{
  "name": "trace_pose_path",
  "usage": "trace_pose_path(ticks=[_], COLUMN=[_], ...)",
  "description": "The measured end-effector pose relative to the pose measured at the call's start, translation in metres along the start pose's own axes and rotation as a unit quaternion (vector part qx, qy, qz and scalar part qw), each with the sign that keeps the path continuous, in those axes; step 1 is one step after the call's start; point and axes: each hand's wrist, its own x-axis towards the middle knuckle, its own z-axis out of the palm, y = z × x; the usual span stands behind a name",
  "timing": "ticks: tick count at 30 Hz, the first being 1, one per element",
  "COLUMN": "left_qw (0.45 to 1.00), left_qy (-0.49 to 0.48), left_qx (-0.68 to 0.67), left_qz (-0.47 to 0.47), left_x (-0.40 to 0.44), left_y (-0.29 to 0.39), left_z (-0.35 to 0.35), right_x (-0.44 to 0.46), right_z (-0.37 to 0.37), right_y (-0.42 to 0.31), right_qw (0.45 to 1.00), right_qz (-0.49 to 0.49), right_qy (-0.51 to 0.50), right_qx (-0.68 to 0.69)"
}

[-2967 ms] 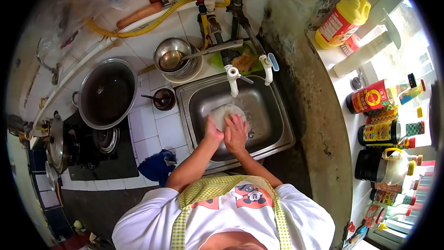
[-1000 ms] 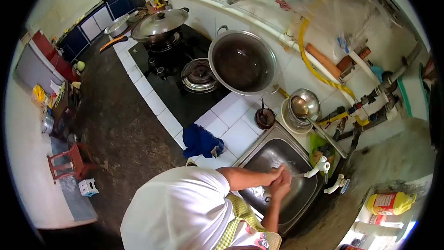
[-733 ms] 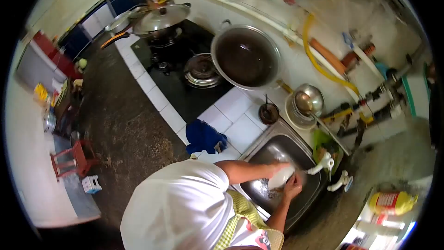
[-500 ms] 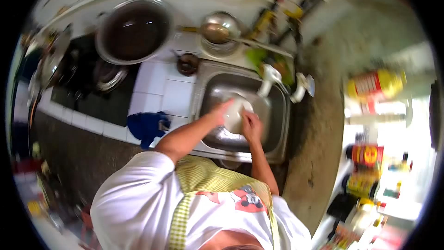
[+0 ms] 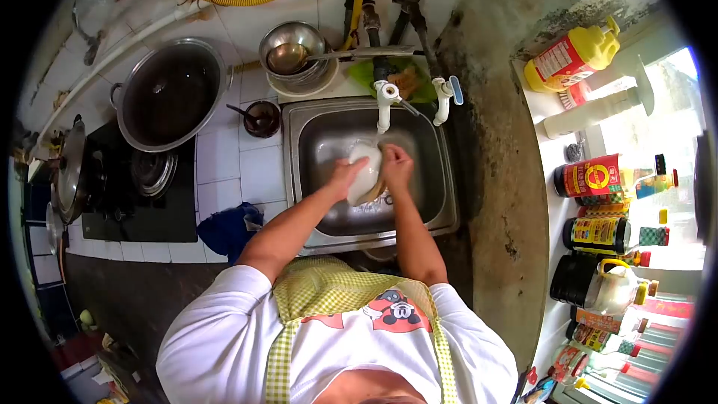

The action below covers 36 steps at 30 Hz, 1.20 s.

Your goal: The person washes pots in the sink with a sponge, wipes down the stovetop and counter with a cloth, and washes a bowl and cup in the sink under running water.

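Note:
Over the steel sink [image 5: 299, 179], my left hand [image 5: 345, 178] grips the left side of a white bowl [image 5: 366, 172], which is tilted under the left white tap [image 5: 386, 108]. My right hand [image 5: 396, 166] is at the bowl's right side, its fingers bent together near the rim; whether they pinch anything small is hidden. Water splashes in the basin just below the bowl. A second white tap [image 5: 444, 101] stands to the right.
Left of the sink are a small dark pot [image 5: 262, 119], a blue cloth [image 5: 228, 232] and a large pot [image 5: 170, 95] beside the stove [image 5: 142, 213]. Stacked metal bowls [image 5: 292, 49] with a ladle sit behind. Bottles [image 5: 594, 233] line the right sill.
The view has swung from the stove side back over the sink. The bowl now stands more on edge, and my right hand has moved up along its right side.

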Motion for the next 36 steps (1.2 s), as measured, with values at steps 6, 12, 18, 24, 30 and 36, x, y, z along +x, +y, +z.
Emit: trace_pose_path(ticks=[6,12,18,24,30,36], left_qw=[0.666,0.873,0.946,0.979,0.958,0.987], left_qy=[-0.146,0.113,0.025,0.039,0.031,-0.055], left_qx=[0.662,0.360,-0.264,-0.104,-0.229,-0.077], left_qz=[0.312,0.309,-0.187,-0.172,-0.168,-0.132], left_x=[-0.018,-0.032,-0.003,0.004,0.009,0.036], left_y=[0.008,-0.005,-0.032,-0.033,0.004,-0.022], left_z=[0.016,-0.001,-0.019,-0.008,-0.027,-0.039], right_x=[-0.001,-0.041,-0.023,-0.038,-0.071,-0.070], right_z=[-0.028,-0.024,-0.022,0.051,-0.005,-0.010], right_y=[0.030,0.027,0.046,-0.016,-0.050,-0.044], right_qw=[0.831,0.798,0.909,0.964,0.859,0.849], right_qz=[0.425,0.386,0.276,0.132,-0.230,-0.178], right_qy=[-0.112,0.015,0.193,-0.174,-0.340,-0.405], right_qx=[0.342,0.463,0.246,-0.154,-0.305,-0.290])
